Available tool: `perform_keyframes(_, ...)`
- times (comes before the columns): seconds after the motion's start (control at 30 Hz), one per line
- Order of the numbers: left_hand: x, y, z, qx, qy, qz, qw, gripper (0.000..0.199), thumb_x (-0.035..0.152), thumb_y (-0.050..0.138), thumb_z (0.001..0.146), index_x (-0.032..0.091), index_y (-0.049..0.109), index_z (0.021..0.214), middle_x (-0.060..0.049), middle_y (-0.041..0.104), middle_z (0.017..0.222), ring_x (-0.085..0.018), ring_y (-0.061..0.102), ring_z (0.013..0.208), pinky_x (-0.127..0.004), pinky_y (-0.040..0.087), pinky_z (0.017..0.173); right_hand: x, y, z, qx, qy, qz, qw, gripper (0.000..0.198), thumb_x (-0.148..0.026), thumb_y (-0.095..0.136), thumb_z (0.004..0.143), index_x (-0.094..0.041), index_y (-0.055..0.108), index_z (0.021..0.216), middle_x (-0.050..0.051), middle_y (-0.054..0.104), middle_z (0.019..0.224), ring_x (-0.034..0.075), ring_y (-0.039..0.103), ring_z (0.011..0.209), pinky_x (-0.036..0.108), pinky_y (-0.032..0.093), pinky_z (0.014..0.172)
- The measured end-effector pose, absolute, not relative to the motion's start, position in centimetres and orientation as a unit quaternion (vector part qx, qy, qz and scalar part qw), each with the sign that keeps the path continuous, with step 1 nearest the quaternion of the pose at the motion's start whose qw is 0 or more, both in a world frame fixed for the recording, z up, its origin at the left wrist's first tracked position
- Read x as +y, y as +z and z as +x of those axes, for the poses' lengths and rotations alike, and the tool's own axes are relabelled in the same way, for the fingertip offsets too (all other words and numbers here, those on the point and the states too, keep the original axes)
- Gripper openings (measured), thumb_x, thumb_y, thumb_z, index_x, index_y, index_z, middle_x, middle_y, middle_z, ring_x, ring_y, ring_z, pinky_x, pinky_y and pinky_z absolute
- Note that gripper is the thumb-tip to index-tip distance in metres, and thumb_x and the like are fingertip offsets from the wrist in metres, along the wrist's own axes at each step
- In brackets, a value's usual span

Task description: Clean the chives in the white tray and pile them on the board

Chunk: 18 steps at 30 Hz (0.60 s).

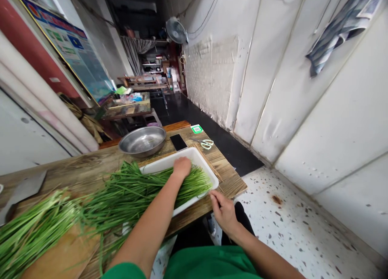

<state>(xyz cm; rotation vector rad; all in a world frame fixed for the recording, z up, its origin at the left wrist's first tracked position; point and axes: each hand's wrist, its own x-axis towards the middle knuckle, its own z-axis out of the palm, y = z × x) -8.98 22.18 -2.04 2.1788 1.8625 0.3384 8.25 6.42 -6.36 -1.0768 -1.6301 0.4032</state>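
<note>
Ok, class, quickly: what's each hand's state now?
Left hand: curled on the greens; can't tell if it grasps any.
Right hand: curled by the tray; can't tell if holding anything.

Deep green, long-leafed stalks [121, 194] fade to pale yellow-green at their ends against a plain white rectangular tray [214, 179], while a second loose bunch of slender stalks [33, 234] shows lighter green streaked with straw yellow above a flat tan board [71, 250]. Brown grain stripes the wooden table [97, 161], set off by a silver-grey round metal bowl [142, 141], a black-screened rectangular phone [178, 142], a green-bordered square card [197, 129] with a black-and-white code pattern and pale green-handled scissors [207, 144]. A solid green short-sleeved shirt [209, 265] contrasts with white terrazzo flooring [273, 226], flecked dark and grey.
</note>
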Motion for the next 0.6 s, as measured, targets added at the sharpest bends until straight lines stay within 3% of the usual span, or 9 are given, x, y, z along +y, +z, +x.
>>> perform_keyframes(0.1,22.4,-1.6,-9.3,0.654,0.137,0.741,0.075,0.016,0.021,0.054,0.062,0.013,0.068,0.066,-0.017,0.063,0.086,-0.029,0.052,0.089,-0.034,0.034,0.075,6.6,-6.0,8.4,-0.686,0.185,-0.461,0.532,0.023,-0.022,0.039,0.084,-0.018,0.058,0.096,0.006,0.066,0.084,0.016,0.063,0.074,0.025,0.050,0.069)
perform_keyframes(0.2,22.7,-1.1,-10.0,0.638,0.200,0.737,0.099,0.017,0.024,0.051,0.064,0.017,0.066,0.065,-0.009,0.065,0.075,-0.022,0.055,0.075,-0.028,0.036,0.067,7.3,-5.1,8.8,-0.696,0.190,-0.476,0.503,0.023,-0.022,0.038,0.084,-0.019,0.058,0.094,0.005,0.066,0.082,0.016,0.063,0.071,0.024,0.048,0.067)
perform_keyframes(0.43,22.2,0.2,-9.8,0.553,0.396,0.643,0.352,0.020,0.031,0.054,0.064,0.014,0.058,0.073,-0.005,0.064,0.070,-0.016,0.057,0.065,-0.024,0.039,0.059,9.9,-3.0,9.0,-0.728,0.156,-0.518,0.422,0.023,-0.019,0.037,0.083,-0.019,0.060,0.088,0.002,0.065,0.071,0.014,0.061,0.063,0.021,0.044,0.061)
perform_keyframes(0.6,21.3,1.2,-9.6,0.478,0.432,0.586,0.492,0.037,0.034,0.060,0.063,0.014,0.053,0.094,-0.004,0.062,0.075,-0.011,0.056,0.058,-0.023,0.040,0.055,10.9,-2.8,8.7,-0.727,0.148,-0.522,0.422,0.022,-0.017,0.039,0.081,-0.019,0.060,0.087,0.002,0.066,0.077,0.015,0.062,0.069,0.021,0.044,0.066)
